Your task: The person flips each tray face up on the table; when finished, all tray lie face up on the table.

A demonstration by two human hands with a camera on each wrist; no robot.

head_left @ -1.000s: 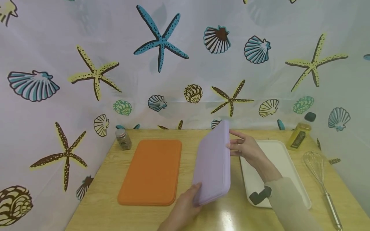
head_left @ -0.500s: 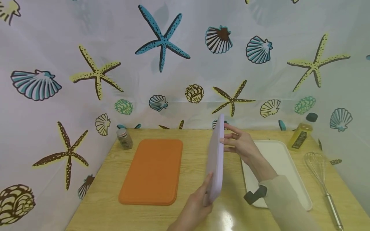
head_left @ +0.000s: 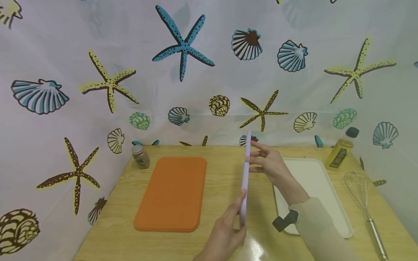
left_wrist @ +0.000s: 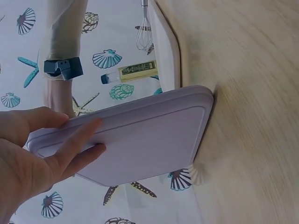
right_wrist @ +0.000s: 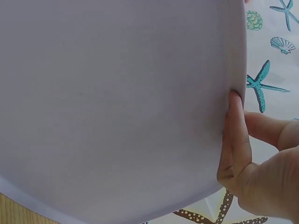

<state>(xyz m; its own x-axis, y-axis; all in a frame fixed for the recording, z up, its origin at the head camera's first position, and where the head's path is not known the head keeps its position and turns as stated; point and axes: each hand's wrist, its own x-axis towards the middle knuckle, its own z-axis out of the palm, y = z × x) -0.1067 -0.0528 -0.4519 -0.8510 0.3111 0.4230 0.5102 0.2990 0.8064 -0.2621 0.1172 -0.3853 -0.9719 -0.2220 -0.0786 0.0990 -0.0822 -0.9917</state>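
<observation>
A lilac tray with rounded corners stands on its edge over the middle of the table, seen almost edge-on from the head. My left hand pinches its near side; in the left wrist view the thumb and fingers lie on either side of the rim and the outer face of the tray shows. At the far upper side, my right hand grips the rim between thumb and fingers. The right wrist view is mostly filled by the inner face of the tray. The tray's lower edge is close to the tabletop.
An orange board-like tray lies flat on the left, with a small spice jar behind it. On the right are a white tray, a bottle of yellow liquid and a whisk. A patterned curtain surrounds the table.
The lilac tray has turned from showing its broad face to nearly edge-on. My left hand has moved right and my right hand slightly left, both keeping their hold.
</observation>
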